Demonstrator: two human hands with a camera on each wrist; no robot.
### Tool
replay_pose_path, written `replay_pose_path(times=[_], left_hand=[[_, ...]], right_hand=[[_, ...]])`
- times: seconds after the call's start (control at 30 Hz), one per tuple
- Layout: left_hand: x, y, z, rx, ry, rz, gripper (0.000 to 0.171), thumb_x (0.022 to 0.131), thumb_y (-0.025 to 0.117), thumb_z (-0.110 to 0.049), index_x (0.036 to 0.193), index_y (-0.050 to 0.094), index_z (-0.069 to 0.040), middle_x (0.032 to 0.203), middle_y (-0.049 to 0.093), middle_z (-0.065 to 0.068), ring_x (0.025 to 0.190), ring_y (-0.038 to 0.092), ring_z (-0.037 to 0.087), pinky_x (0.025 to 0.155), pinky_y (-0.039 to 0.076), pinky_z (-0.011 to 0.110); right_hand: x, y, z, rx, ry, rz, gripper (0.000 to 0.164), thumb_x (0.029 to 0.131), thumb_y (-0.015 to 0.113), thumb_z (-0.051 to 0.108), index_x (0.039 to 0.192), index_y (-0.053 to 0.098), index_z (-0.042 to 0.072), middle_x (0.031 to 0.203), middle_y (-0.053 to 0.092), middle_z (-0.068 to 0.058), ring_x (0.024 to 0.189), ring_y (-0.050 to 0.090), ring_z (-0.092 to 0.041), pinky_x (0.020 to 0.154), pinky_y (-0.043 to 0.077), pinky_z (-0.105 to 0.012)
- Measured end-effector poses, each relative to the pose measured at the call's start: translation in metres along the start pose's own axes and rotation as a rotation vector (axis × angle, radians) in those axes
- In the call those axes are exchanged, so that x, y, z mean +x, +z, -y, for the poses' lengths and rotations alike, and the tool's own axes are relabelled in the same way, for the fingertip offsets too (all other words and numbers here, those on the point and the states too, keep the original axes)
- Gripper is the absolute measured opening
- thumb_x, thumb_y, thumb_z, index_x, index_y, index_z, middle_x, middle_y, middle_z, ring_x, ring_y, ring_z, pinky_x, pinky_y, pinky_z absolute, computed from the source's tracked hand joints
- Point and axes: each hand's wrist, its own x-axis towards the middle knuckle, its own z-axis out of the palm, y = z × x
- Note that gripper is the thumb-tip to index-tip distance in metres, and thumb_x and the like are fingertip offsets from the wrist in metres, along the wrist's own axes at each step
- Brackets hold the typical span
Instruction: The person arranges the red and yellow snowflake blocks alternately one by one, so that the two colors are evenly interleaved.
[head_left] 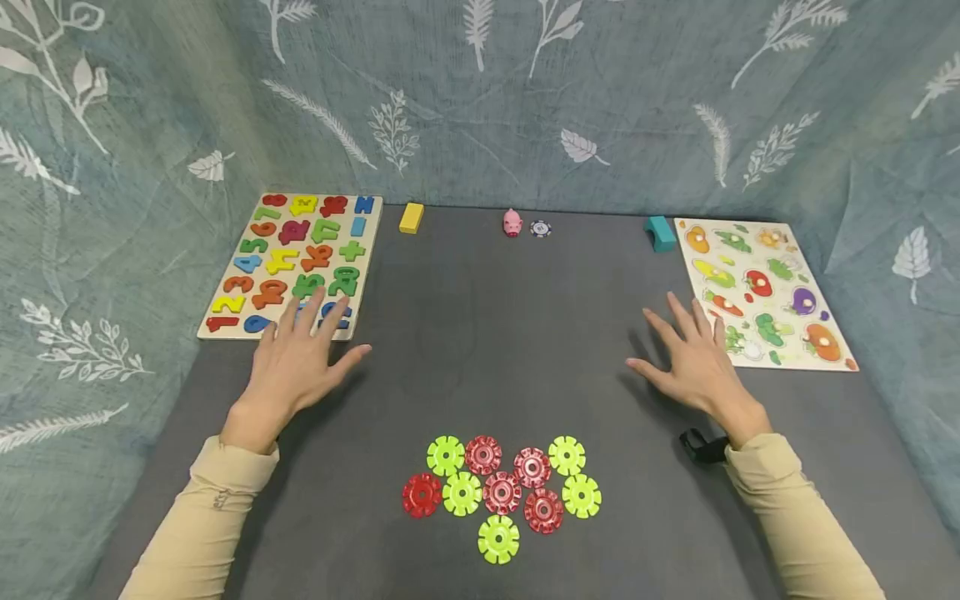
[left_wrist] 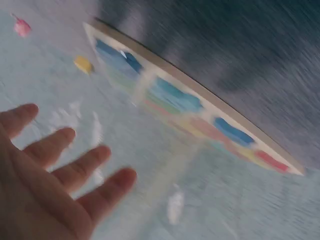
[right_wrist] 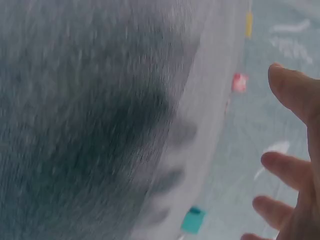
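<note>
In the head view my left hand (head_left: 296, 362) hovers with spread fingers by the near edge of a wooden number puzzle board (head_left: 294, 218). My right hand (head_left: 693, 362), fingers also spread, is just left of a vegetable puzzle board (head_left: 731, 283). Neither hand holds anything. Between the forearms, near the front, lies a group of flower-shaped notched discs, some lime green (head_left: 498, 539) and others red (head_left: 422, 496). The left wrist view shows the hand (left_wrist: 55, 175) with the number board (left_wrist: 200, 100) beyond it, blurred. Part of the right hand (right_wrist: 295, 165) appears at the right wrist view's edge.
At the back of the dark table (head_left: 495, 358) stand a yellow block (head_left: 411, 218), a small pink pig (head_left: 512, 222), a poker chip (head_left: 541, 228) and a teal arch block (head_left: 660, 234). A leaf-patterned cloth (head_left: 480, 108) hangs behind and along the sides.
</note>
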Motion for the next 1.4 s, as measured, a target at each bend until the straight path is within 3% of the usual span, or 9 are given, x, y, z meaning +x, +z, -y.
replay_pose_path(times=[0.13,0.27,0.37,0.53,0.73,0.93,1.07,1.23,1.4], left_hand=[[0.003,0.008,-0.024,-0.002,0.169,0.008,0.072,0.089,0.058,-0.054,0.146,0.042,-0.012,0.151,0.038,0.020,0.135,0.039,0.046,0.103,0.037,0.063],[-0.002,0.015,-0.053,-0.034,0.350,0.010,0.058,0.089,0.063,-0.049,0.133,0.058,-0.011,0.114,0.061,0.015,0.100,0.058,0.031,0.082,0.051,0.045],[-0.011,0.019,-0.071,-0.065,0.457,0.031,0.046,0.087,0.067,-0.046,0.119,0.067,-0.013,0.090,0.058,0.005,0.076,0.051,0.018,0.065,0.046,0.035],[-0.026,0.026,-0.097,-0.120,0.614,0.073,0.034,0.086,0.070,-0.043,0.106,0.071,-0.016,0.091,0.059,0.000,0.074,0.052,0.013,0.064,0.046,0.030],[-0.032,0.033,-0.133,-0.083,0.726,0.086,0.033,0.089,0.065,-0.045,0.109,0.070,-0.020,0.101,0.063,-0.002,0.087,0.057,0.014,0.072,0.048,0.031],[-0.040,0.043,-0.174,0.028,0.851,0.003,0.034,0.089,0.062,-0.052,0.110,0.070,-0.026,0.106,0.066,-0.007,0.092,0.060,0.011,0.071,0.047,0.027],[-0.046,0.049,-0.192,0.071,0.864,-0.012,0.031,0.089,0.063,-0.049,0.107,0.071,-0.026,0.105,0.067,-0.007,0.089,0.060,0.010,0.070,0.048,0.025],[-0.050,0.051,-0.203,0.086,0.823,0.008,0.023,0.090,0.063,-0.042,0.102,0.072,-0.024,0.098,0.065,-0.005,0.081,0.057,0.011,0.064,0.048,0.023],[-0.051,0.050,-0.213,0.099,0.770,-0.031,0.017,0.089,0.065,-0.036,0.090,0.073,-0.022,0.082,0.059,-0.004,0.067,0.052,0.011,0.052,0.046,0.022]], right_hand=[[0.001,0.001,0.016,-0.015,-0.157,0.003,0.071,0.084,0.070,0.045,0.142,0.047,0.012,0.154,0.033,-0.021,0.141,0.022,-0.052,0.108,0.016,-0.072],[-0.001,0.007,0.042,-0.030,-0.337,0.005,0.065,0.082,0.073,0.043,0.137,0.054,0.012,0.143,0.050,-0.016,0.137,0.034,-0.047,0.108,0.026,-0.067],[-0.003,0.015,0.067,-0.023,-0.470,0.033,0.058,0.083,0.072,0.044,0.131,0.060,0.013,0.130,0.061,-0.010,0.128,0.048,-0.039,0.104,0.037,-0.057],[-0.011,0.022,0.102,-0.001,-0.635,0.120,0.044,0.085,0.070,0.044,0.119,0.067,0.016,0.108,0.068,0.000,0.100,0.058,-0.019,0.084,0.047,-0.038],[-0.018,0.018,0.117,-0.013,-0.687,0.255,0.040,0.083,0.072,0.044,0.114,0.069,0.018,0.104,0.067,0.004,0.090,0.059,-0.014,0.078,0.046,-0.033],[-0.023,0.016,0.111,-0.029,-0.679,0.334,0.039,0.077,0.078,0.037,0.110,0.071,0.017,0.101,0.065,0.003,0.087,0.062,-0.014,0.073,0.047,-0.033],[-0.023,0.019,0.110,-0.004,-0.696,0.365,0.039,0.076,0.080,0.034,0.108,0.071,0.015,0.100,0.064,0.002,0.087,0.063,-0.014,0.075,0.049,-0.035],[-0.023,0.023,0.112,0.024,-0.690,0.362,0.035,0.074,0.081,0.031,0.104,0.072,0.015,0.097,0.063,0.003,0.084,0.062,-0.012,0.075,0.051,-0.035],[-0.024,0.023,0.112,0.025,-0.673,0.333,0.031,0.071,0.082,0.030,0.098,0.073,0.016,0.095,0.061,0.004,0.079,0.059,-0.010,0.072,0.052,-0.032]])
